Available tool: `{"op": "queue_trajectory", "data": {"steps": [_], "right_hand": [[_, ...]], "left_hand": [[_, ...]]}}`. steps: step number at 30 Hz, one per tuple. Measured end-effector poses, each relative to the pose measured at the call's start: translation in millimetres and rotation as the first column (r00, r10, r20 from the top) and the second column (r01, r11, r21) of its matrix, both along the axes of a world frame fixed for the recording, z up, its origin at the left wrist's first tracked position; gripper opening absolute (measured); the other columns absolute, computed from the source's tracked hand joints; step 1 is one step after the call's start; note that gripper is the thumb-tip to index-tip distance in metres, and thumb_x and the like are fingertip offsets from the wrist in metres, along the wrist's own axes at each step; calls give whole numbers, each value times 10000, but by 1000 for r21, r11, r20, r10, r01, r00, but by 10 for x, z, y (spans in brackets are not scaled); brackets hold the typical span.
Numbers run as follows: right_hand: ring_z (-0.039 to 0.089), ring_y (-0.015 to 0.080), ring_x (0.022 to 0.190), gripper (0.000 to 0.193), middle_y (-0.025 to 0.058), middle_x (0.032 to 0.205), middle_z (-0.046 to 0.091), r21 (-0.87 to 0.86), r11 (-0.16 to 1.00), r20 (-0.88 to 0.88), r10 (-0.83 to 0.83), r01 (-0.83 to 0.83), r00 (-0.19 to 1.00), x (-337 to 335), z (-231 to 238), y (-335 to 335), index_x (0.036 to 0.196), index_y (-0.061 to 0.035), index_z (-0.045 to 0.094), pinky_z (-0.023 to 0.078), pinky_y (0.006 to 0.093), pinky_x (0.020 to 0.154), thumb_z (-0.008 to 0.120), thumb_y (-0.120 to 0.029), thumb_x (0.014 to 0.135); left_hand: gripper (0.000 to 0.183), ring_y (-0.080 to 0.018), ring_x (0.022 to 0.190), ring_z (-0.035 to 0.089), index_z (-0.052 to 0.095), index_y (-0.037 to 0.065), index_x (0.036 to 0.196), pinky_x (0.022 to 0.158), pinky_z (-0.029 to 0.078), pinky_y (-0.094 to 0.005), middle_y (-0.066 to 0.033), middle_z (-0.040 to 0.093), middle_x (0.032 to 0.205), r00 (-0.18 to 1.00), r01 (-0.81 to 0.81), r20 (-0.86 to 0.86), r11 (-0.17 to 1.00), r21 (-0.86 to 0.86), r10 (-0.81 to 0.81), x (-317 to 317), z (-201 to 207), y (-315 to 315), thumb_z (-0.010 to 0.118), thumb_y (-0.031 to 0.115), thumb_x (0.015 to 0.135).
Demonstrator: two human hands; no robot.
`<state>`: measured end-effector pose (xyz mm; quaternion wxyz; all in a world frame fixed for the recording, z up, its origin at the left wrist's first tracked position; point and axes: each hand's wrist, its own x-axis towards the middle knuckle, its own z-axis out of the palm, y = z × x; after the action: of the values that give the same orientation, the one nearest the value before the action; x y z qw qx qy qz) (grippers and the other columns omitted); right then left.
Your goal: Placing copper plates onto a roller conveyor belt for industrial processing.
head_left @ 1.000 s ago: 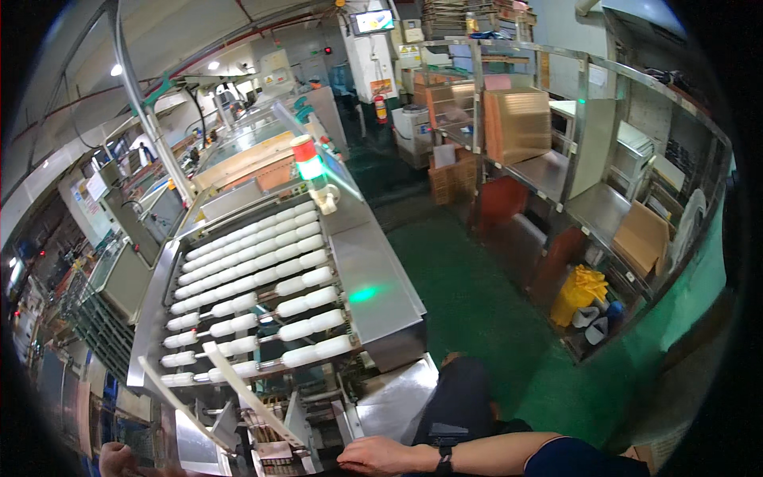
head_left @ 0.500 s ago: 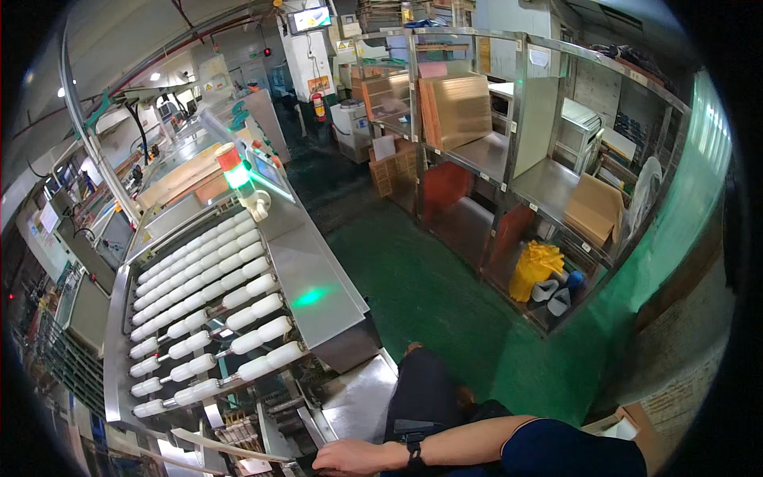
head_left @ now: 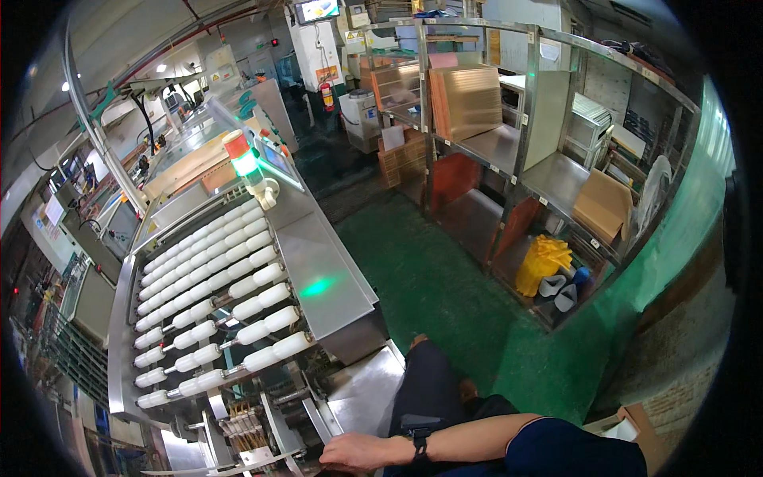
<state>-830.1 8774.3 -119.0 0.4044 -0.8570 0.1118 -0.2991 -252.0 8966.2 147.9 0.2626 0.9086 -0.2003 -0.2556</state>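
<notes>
My right hand (head_left: 355, 451) comes in from the lower right, with a dark band on its wrist. Its fingers are curled down at the near end of a roller conveyor. What lies under them is dark and partly cut off by the lower edge, so I cannot make it out. Just left of the fingers is a thin curved bar (head_left: 274, 459). White rollers (head_left: 274, 322) in several rows fill the conveyor frame beyond. A bare metal plate (head_left: 364, 387) sits between the machine and my leg. My left hand is not in view.
A signal lamp (head_left: 243, 159) glows green on the machine's steel side cover (head_left: 330, 274). To the right, a metal shelf rack (head_left: 520, 119) holds stacked panels (head_left: 465, 103), a cardboard piece (head_left: 602, 205) and yellow gloves (head_left: 542, 266). Green floor (head_left: 413, 262) runs between them.
The view has shifted slightly, so most of the scene sits a little further right. The curved bar by my right hand has swung lower on its left side. My hand stays similarly curled.
</notes>
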Motion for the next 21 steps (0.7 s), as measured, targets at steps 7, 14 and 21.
{"op": "queue_trajectory", "data": {"steps": [7,14,21], "right_hand": [[611,369,918,202,149,942,630,3,1000,-20,28,-28,999,23,-91,1,1041,-31,612,505,450,762,599,-220,973],[611,367,948,231,148,996,624,-25,998,-113,49,-52,992,64,-123,-25,1151,-48,596,502,449,788,584,-177,959],[636,351,960,515,119,1096,646,-138,989,-65,44,-53,997,112,-179,-116,1352,-119,549,518,434,785,628,-71,845]], "left_hand": [[205,-159,593,616,653,21,855,523,500,-332,-64,641,688,1000,16,20,1000,-11,-16,22,-10,2,669,225,835],[210,-137,582,608,672,9,763,518,484,-324,-45,637,647,995,67,72,997,-23,-66,218,-81,18,673,216,803],[166,-124,624,628,682,15,753,543,490,-301,-23,624,648,931,346,162,934,-91,-328,755,-410,180,714,179,747]]}}
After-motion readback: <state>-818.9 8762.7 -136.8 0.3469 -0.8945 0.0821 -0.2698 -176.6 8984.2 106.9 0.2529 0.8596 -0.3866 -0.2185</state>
